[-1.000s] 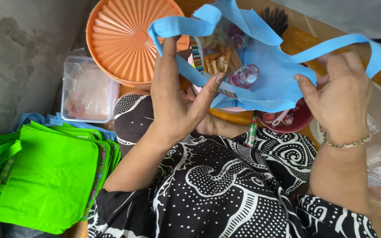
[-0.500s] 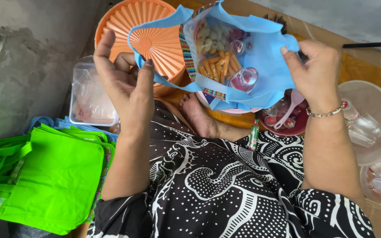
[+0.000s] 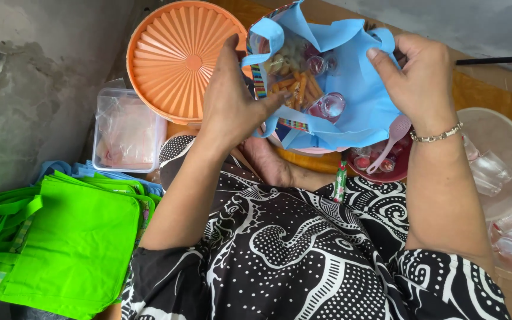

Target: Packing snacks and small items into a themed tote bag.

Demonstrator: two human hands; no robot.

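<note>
**Blue Bag Held Open Over a Cluttered Floor**

Grey concrete floor lay at nine o'clock, with a stack of green tote bags at seven. Near twelve o'clock, a light-blue fabric bag was held open, showing snack sticks and a small clear cup inside. The left hand gripped the bag's near edge; the right hand clasped its far rim. An orange ribbed lid sat at eleven, a clear plastic box beneath it.
</note>
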